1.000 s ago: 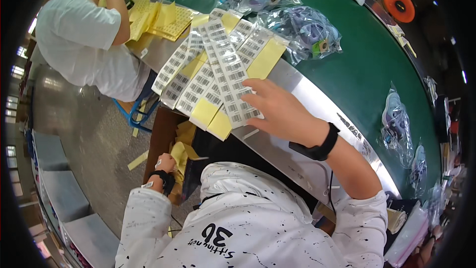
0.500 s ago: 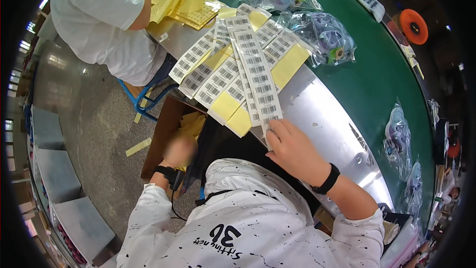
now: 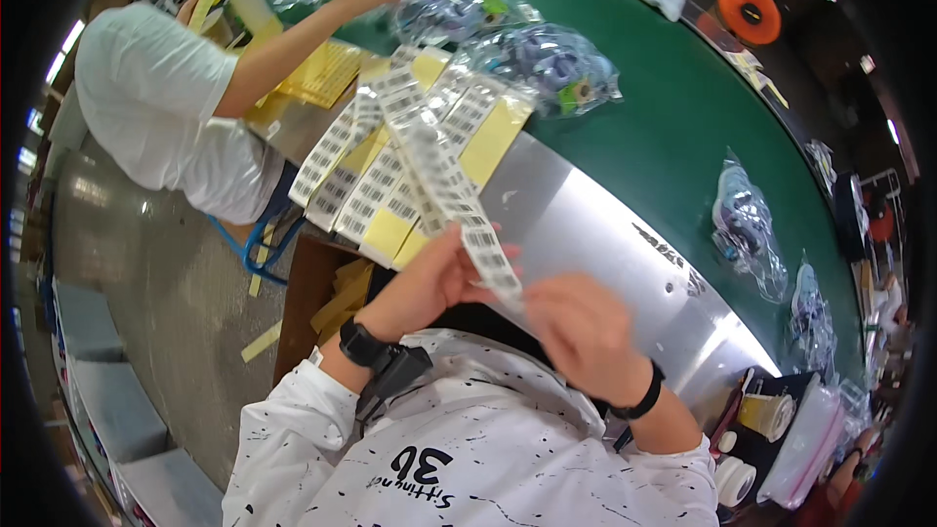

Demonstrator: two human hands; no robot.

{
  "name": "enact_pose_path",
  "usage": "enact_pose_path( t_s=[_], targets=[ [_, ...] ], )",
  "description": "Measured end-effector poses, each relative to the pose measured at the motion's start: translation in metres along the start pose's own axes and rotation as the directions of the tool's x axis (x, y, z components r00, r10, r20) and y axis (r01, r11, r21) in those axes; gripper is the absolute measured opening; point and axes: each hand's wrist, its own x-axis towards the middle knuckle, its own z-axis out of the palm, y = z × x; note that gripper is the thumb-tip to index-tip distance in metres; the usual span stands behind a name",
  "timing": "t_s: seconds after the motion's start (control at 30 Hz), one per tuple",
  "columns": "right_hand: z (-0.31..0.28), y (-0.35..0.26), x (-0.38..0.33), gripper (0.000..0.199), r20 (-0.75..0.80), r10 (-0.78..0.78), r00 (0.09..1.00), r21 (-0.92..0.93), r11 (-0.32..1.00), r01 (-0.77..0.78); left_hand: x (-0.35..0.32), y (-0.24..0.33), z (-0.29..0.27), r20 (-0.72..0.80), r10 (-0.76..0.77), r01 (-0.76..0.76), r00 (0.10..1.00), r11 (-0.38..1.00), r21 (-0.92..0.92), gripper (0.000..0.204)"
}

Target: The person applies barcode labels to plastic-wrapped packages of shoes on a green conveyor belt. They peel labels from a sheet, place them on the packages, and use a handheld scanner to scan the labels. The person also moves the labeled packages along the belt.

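L hand (image 3: 425,283) pinches strip (image 3: 439,166) nr its near end; R hand (image 3: 590,332), blurred, is just right, can't tell if gripping. Prob. working strip's end; next needs steady L hold. Sheets (image 3: 496,141) lie far-left under strip, bags (image 3: 547,63) beyond.

I can count two hands (image 3: 425,280) at one label strip (image 3: 485,246), two black wristbands (image 3: 644,391), three grey bins (image 3: 122,410), one orange disc (image 3: 736,6) and one blue stool (image 3: 256,237).

Factory workshop: long green belt (image 3: 673,127), plastic-bagged goods (image 3: 542,60), co-worker (image 3: 146,68) alongside.
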Motion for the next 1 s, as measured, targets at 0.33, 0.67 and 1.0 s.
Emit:
enact_pose_path(
  t_s=[0.33, 0.67, 1.0],
  targets=[
    [-0.068, 0.015, -0.087, 0.014, -0.111, 0.765, 0.635, 0.738, 0.491, -0.462, 0.058, -0.011, 0.108, 0.337, -0.265, -0.118, 0.904, 0.603, 0.789, 0.019],
    [-0.106, 0.032, -0.171, 0.015, -0.244, 0.88, 0.406, 0.771, 0.431, -0.47, 0.117, -0.092, 0.17, 0.612, -0.019, -0.474, 0.791, 0.613, 0.632, 0.065],
    [-0.097, 0.047, -0.167, 0.015, -0.268, 0.847, 0.459, 0.697, 0.5, -0.515, 0.146, -0.101, 0.179, 0.383, -0.129, -0.238, 0.915, 0.594, 0.769, 0.031]
  ],
)
